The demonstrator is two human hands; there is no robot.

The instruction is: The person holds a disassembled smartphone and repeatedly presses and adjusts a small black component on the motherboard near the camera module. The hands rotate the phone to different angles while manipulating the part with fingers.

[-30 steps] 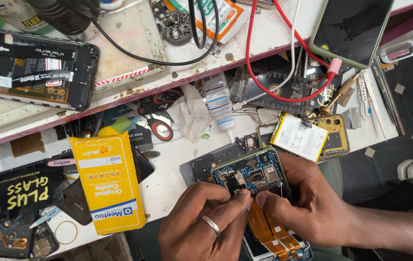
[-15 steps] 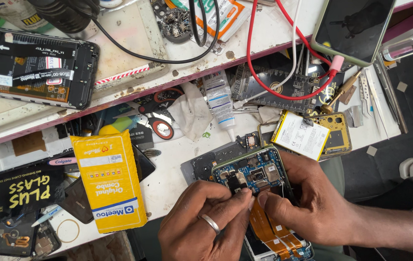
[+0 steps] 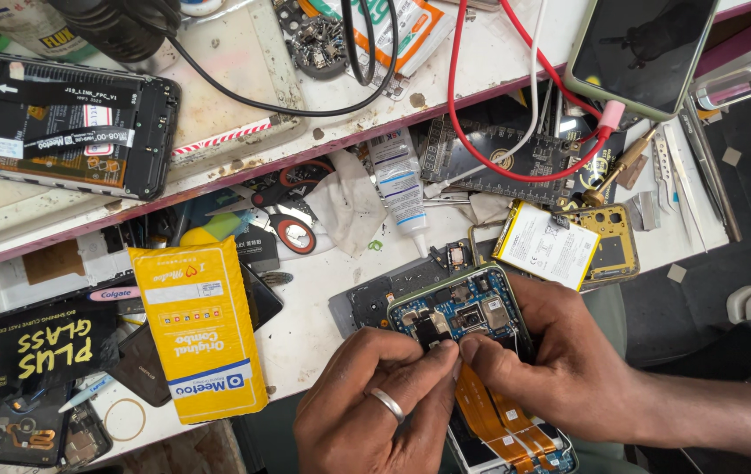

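An opened phone (image 3: 472, 320) with a bare blue circuit board lies at the lower middle, orange flex cables (image 3: 503, 421) running down its body. My left hand (image 3: 371, 412), a ring on one finger, pinches a small black part (image 3: 432, 329) on the board's left side. My right hand (image 3: 560, 360) wraps the phone's right edge, and its thumb and forefinger meet my left fingertips at that same part.
A yellow packet (image 3: 200, 325) lies to the left. A white battery (image 3: 546, 244) sits on a yellow phone frame. A glue tube (image 3: 400, 189), scissors (image 3: 292, 233), red and black cables, another stripped phone (image 3: 59, 123) and a phone with a dark screen (image 3: 652, 48) crowd the bench.
My fingertips have closed a little tighter on the small black part; the phone and both hands stay in nearly the same place.
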